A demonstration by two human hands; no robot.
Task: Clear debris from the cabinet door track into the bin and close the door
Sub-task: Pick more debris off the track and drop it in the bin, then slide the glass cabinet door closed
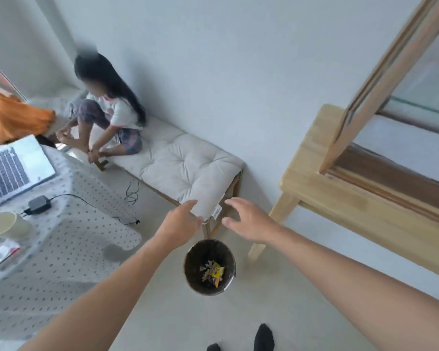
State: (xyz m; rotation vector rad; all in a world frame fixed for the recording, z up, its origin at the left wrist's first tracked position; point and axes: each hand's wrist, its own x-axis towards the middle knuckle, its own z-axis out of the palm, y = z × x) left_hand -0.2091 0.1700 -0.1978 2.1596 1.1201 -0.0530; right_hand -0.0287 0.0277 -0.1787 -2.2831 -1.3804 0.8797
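Both hands reach out over the bin, left hand and right hand with fingers spread, holding nothing. Below the fingers the bin holds wrappers; beyond them, a cushioned bench; right, the wooden cabinet.

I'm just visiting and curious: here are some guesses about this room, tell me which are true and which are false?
1. The bin on the floor holds rubbish. True; a yellow wrapper lies inside.
2. The left hand grips a cloth. False; it looks empty, as does the right hand.
3. A laptop lies open on the covered table. True.
4. The bench cushion is bright red. False; it is off-white.
5. Both hands are above the bin. True.
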